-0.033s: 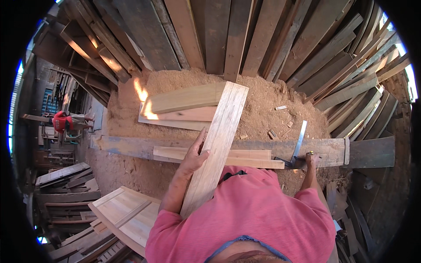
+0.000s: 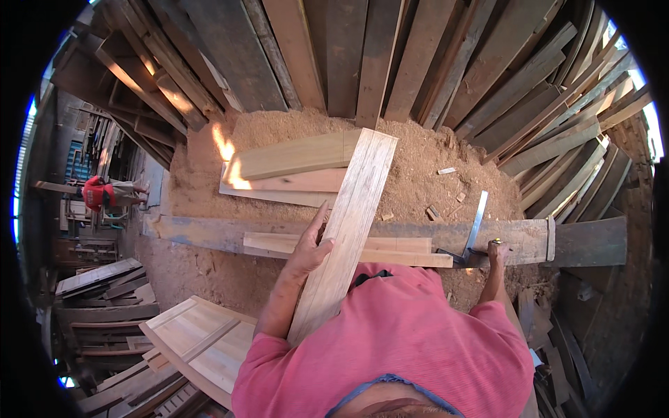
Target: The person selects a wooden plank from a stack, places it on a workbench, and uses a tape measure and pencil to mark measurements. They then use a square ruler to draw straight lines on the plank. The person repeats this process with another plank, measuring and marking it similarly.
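Note:
My left hand (image 2: 310,251) grips a long pale wooden board (image 2: 352,209) by its left edge, thumb on its face and a finger stretched along the side. The board stands tilted from my lap, across the bench plank (image 2: 195,231). My right hand (image 2: 497,252) is closed at the plank's right part, with a small yellow and dark thing at its fingers that I cannot make out. Just left of it a carpenter's square (image 2: 477,221) lies with its metal blade pointing away. Two narrow pale strips (image 2: 404,259) lie along the plank's near edge, partly hidden behind the board.
Several cut boards (image 2: 293,159) lie on the sawdust beyond the plank. Tall planks (image 2: 341,63) lean all along the far side. A panelled wooden piece (image 2: 202,334) is at the lower left, near stacked timber. A person in red (image 2: 99,194) is far left.
The board's far end has shifted very slightly to the right. My hands stay in nearly the same places.

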### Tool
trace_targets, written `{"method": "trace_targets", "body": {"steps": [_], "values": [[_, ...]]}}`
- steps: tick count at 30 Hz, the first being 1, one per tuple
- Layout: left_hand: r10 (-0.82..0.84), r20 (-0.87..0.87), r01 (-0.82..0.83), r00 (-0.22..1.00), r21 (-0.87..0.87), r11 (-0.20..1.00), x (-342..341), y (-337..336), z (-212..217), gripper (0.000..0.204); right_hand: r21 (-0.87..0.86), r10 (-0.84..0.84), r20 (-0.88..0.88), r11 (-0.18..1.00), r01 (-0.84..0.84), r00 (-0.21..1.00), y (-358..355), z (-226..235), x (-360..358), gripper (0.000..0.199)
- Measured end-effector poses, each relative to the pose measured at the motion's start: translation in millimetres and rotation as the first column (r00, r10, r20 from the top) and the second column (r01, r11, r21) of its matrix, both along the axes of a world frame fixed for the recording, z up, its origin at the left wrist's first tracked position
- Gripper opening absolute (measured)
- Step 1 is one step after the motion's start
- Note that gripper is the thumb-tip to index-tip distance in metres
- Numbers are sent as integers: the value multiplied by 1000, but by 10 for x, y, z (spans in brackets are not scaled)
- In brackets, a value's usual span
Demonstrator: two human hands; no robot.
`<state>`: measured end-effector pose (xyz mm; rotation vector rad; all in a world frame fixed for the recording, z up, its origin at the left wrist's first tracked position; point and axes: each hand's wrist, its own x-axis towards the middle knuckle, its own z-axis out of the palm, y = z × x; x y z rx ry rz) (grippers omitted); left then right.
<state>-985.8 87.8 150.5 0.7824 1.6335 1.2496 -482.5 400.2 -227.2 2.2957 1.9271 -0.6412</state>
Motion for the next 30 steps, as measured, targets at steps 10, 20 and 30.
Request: {"method": "trace_targets", "body": {"steps": [10, 20, 30], "values": [[-97, 90, 101, 991, -41, 994, -463, -214, -51, 40, -334, -449, -811, 882, -334, -375, -499, 2585, -1845, 55], [-63, 173, 50, 983, 74, 996, -694, -520, 147, 48, 478, 836, -544, 375, -794, 68, -2028, 4558, -3949, 68], [28, 232, -74, 972, 191, 979, -933, -877, 17, 22, 437, 865, -502, 262, -861, 8, -2230, 4653, -4017, 56]]}}
